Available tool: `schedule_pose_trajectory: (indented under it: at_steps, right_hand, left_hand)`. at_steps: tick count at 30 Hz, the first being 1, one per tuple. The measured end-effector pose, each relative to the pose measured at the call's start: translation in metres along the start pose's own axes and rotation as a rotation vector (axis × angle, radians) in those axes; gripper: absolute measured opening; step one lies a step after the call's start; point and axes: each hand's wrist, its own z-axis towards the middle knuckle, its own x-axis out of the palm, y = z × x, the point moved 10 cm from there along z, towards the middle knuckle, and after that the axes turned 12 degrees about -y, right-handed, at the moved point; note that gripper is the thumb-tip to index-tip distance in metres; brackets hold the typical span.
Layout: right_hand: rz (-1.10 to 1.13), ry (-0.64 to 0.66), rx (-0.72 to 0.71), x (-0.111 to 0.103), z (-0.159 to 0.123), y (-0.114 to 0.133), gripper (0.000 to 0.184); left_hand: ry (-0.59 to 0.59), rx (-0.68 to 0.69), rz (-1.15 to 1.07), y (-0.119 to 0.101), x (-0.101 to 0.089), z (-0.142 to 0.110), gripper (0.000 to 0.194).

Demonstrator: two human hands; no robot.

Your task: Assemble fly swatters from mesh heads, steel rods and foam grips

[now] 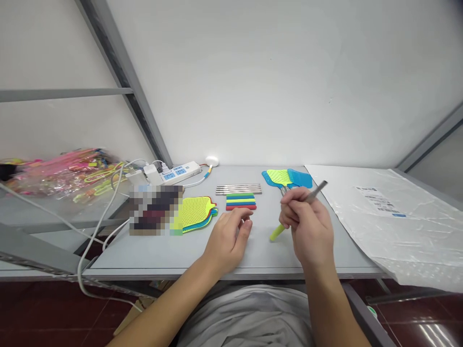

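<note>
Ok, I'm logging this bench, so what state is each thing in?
Left hand: loosely curled, seemingly holding nothing.
Right hand: closed on metal rod.
Metal rod: tilted, yellow-green grip at lower end.
Loose rods: side by side.
Coloured grips: side by side.
Nearer mesh heads: stacked.
Farther mesh heads: overlapping.
Power strip: plugs in; switches unclear.
White packaging: spread out, wrinkled.

At the middle of a table (144, 258), rods (238, 189) lie just behind handles (241, 201). Left of both is a stack of swatter heads (195, 212), with a power strip (181, 173) behind it. Swatters (301, 179) lie right of the rods, near the wall (253, 96). Farther right, a plastic sheet (405, 241) overhangs the front edge.
</note>
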Motion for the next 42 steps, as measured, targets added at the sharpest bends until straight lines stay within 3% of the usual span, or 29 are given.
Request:
schedule_pose_trajectory:
  at_steps: [3,7,24,27,31,34,38,40,42]
  right_hand:
    - [-0.110,0.059,0.017,0.012,-0.001,-0.010,0.015]
    - [-0.184,0.047,-0.001,0.012,-0.003,-0.018,0.013]
    - [-0.200,0.279,0.064,0.018,-0.012,-0.032,0.015]
    - [-0.225,0.324,0.090,0.019,-0.013,-0.035,0.017]
    - [-0.292,0.387,0.084,0.030,-0.018,-0.034,0.015]
    - [-0.369,0.403,0.025,0.036,-0.023,-0.029,0.017]
    - [-0.425,0.333,-0.137,0.029,-0.024,-0.018,0.016]
    - [-0.482,0.321,-0.196,0.021,-0.027,-0.017,0.013]
    - [-0.582,0.359,-0.199,0.013,-0.033,-0.024,0.012]
  left_hand:
    - [-0.013,0.012,0.002,-0.002,-0.001,0.000,0.021]
    - [-0.027,0.001,-0.006,-0.002,-0.003,0.001,0.020]
    - [-0.046,-0.030,-0.056,0.003,-0.004,0.002,0.019]
    - [-0.067,0.008,-0.110,-0.008,-0.009,0.009,0.018]
    - [-0.121,0.026,-0.272,-0.043,-0.016,0.029,0.023]
    - [-0.070,-0.081,-0.398,-0.064,0.000,0.044,0.026]
    - [-0.068,-0.297,-0.648,-0.066,0.019,0.052,0.034]
    - [-0.134,-0.377,-0.813,-0.062,0.015,0.053,0.038]
    - [-0.273,-0.400,-0.959,-0.056,-0.002,0.054,0.040]
